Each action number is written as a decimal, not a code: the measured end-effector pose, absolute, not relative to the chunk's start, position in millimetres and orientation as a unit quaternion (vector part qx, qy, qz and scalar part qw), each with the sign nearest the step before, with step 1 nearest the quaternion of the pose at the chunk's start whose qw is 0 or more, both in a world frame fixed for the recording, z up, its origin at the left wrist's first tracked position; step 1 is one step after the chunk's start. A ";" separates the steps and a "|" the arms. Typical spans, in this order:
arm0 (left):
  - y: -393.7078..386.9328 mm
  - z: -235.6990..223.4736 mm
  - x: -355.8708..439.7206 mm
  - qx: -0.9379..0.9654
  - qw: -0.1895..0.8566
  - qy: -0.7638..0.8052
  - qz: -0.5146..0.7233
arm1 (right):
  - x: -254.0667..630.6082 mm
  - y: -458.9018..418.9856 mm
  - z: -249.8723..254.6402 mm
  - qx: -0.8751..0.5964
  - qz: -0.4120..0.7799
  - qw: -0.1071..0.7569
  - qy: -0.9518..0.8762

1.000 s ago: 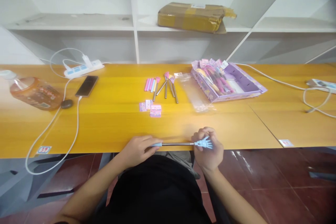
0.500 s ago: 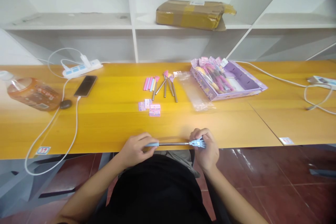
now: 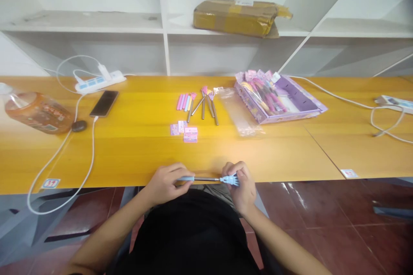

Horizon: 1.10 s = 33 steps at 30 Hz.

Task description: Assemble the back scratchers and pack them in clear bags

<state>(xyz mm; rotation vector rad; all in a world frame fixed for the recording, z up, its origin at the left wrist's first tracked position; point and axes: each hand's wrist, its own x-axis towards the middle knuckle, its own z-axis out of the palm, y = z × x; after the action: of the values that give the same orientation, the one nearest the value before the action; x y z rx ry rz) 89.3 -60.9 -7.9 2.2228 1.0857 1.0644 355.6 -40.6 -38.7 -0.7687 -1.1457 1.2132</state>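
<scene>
Held level over the desk's front edge is a telescopic back scratcher [image 3: 208, 178] with a metal rod, a light blue grip and a blue hand-shaped head. My left hand [image 3: 170, 184] is closed around the grip. At the other end, my right hand [image 3: 241, 187] closes on the hand-shaped head, whose fingers partly show. Beyond them lie several loose scratcher rods [image 3: 203, 107] with pink, yellow and purple heads. Several coloured grip sleeves [image 3: 183, 102] lie beside these rods. Small printed cards [image 3: 190, 135] rest nearer to me.
A purple box [image 3: 280, 114] of wrapped scratchers stands at the back right, with a clear plastic bag [image 3: 238, 114] beside it. On the left are a phone [image 3: 105, 103], a power strip [image 3: 100, 82], a white cable and an orange bottle [image 3: 40, 112]. A taped carton [image 3: 235, 17] sits on the shelf.
My right hand has moved left with the scratcher's head, toward my left hand. The visible metal rod is shorter. My left hand stays in place.
</scene>
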 end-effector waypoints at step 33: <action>-62.0 16.6 86.7 0.784 0.293 0.452 0.307 | 379.5 -31.5 -8.9 -0.354 0.459 0.401 -0.710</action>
<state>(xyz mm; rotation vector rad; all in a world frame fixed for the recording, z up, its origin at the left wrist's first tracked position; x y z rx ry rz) 86.7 -62.0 16.6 2.0893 1.2033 0.8181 379.5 -31.5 -8.9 -0.8948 -1.7943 1.1596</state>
